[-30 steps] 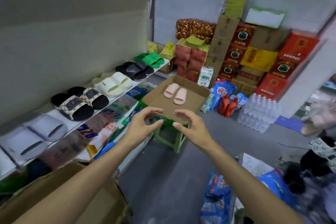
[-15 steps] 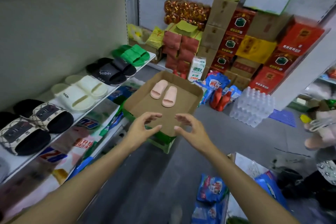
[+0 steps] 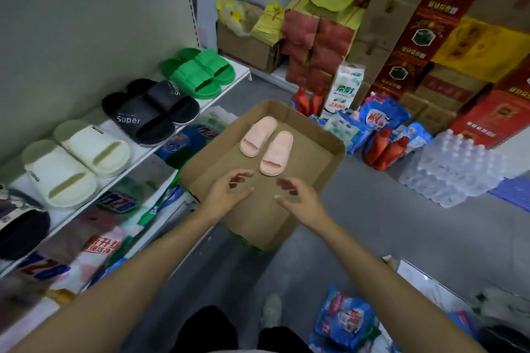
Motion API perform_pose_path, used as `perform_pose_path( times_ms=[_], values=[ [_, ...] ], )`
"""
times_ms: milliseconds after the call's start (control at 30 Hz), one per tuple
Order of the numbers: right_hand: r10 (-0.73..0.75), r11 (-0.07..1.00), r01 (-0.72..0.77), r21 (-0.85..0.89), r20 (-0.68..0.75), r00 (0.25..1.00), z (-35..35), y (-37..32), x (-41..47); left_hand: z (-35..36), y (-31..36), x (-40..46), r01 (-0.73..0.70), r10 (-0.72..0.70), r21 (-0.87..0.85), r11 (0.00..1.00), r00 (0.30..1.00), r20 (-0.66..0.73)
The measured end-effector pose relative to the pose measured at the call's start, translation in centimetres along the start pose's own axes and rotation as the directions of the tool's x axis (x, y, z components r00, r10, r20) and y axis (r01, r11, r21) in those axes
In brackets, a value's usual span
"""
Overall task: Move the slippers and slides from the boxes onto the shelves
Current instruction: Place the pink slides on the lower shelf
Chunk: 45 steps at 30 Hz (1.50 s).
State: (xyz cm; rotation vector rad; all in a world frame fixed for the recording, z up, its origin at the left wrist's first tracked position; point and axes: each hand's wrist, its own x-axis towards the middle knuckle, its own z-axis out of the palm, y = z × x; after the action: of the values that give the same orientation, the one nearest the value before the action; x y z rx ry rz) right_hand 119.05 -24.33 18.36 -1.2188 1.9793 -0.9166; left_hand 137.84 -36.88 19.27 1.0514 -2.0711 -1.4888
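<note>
A grey concrete floor [image 3: 372, 215] runs between a white metal shelf [image 3: 137, 152] on the left and stacked red and brown cartons [image 3: 430, 46] at the back. On the shelf sit a pair of green foam slides [image 3: 200, 71], a pair of black slides printed "Super" [image 3: 149, 114] and a pair of cream slides [image 3: 77, 160], side by side in a row. A shallow open brown cardboard box [image 3: 309, 135] stands just beside the shelf's front edge, and inside it, toward the far side, lies a pair of pale pink slides [image 3: 266, 147], toes pointing away. Both bare hands hover over the near half of the box, holding nothing: the left hand [image 3: 226, 195] and the right hand [image 3: 298, 195] each have an empty grip, fingers spread apart and curled, just short of the pink pair.
</note>
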Motion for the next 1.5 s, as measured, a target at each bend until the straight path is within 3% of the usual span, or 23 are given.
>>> perform_pose_path(
  times_ms=[367, 533, 733, 833, 1000, 1167, 1300, 1500],
  values=[
    [0.286, 0.957, -0.285, 0.047, -0.01, 0.958, 0.6, 8.5, 17.7, 1.4, -7.7, 22.3, 0.143, -0.164, 0.157, 0.977, 0.978, 0.128],
    [0.514, 0.845, -0.499, 0.191, -0.035, 0.857, 2.8, 12.9, 25.7, 1.4, -13.5, 32.5, 0.242, -0.284, 0.216, 0.946, 0.939, 0.192],
    [0.695, 0.69, -0.675, 0.259, 0.021, 0.719, 5.5, 18.3, 30.9, 2.4, -19.5, 40.1, 0.246, -0.313, 0.335, 0.91, 0.936, 0.163],
    [0.717, 0.652, -0.691, 0.312, 0.044, 0.696, 6.5, 19.6, 32.2, 3.4, -21.2, 42.1, 0.26, -0.324, 0.353, 0.899, 0.936, 0.135],
    [0.728, 0.597, -0.654, 0.464, 0.027, 0.685, 8.0, 21.5, 33.4, 4.5, -23.4, 43.2, 0.422, -0.454, 0.257, 0.869, 0.888, 0.077],
    [0.732, 0.583, -0.637, 0.504, 0.014, 0.681, 7.4, 22.1, 33.6, 4.7, -24.4, 42.6, 0.612, -0.616, 0.087, 0.786, 0.786, 0.047],
    [0.733, 0.572, -0.594, 0.566, -0.028, 0.679, 5.9, 20.2, 32.4, 5.3, -23.8, 40.8, 0.571, -0.575, 0.064, 0.818, 0.815, 0.068],
    [0.66, 0.628, -0.523, 0.576, -0.038, 0.75, 4.6, 18.6, 30.6, 4.4, -20.5, 36.3, 0.51, -0.509, -0.015, 0.86, 0.86, 0.019]
  ],
)
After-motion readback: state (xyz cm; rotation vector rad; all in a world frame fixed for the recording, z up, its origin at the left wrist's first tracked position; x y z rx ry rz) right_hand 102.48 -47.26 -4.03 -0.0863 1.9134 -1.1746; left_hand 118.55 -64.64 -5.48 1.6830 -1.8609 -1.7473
